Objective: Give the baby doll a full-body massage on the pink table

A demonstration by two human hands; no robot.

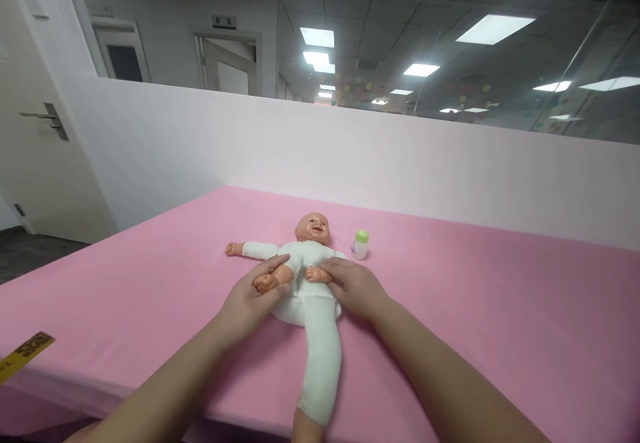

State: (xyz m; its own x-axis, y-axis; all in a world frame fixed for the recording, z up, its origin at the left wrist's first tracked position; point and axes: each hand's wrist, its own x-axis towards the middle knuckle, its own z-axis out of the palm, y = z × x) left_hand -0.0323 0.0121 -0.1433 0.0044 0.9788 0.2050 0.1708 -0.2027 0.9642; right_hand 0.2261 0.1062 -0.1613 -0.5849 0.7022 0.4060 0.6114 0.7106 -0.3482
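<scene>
A low white wall [360, 160] runs along the far side of the scene, and up against it stands a broad desk [490, 303] spread with pink cloth, perhaps to give a soft, even surface. A pale door [35, 103] stands to the left, well apart from the work. On the desk, near the front edge, a doll [313, 303] in a white cloth body lies on its back, its head [313, 228] toward the wall and its feet toward the person; lying so, it seems to offer all its limbs within easy reach. One straight leg [323, 353] points at the person and runs out past the bottom of the view, while one outer arm [260, 250] is flung sideways on the cloth, touched by neither of the hands. The left hand [250, 300] is curled around the bent leg [281, 275], thumb on the near side and fingers beyond, a hold that likely serves to stop the leg from unfolding. The right hand [357, 286] closes on the bent arm [320, 274], its fingers over the wrist, apparently to press that arm against the belly. A small bottle [360, 246] with a green cap stands upright just beside the doll's shoulder, near the right hand yet apart from it. A yellow strip [26, 355] bearing a printed code lies at the desk's left front edge, away from the handling.
</scene>
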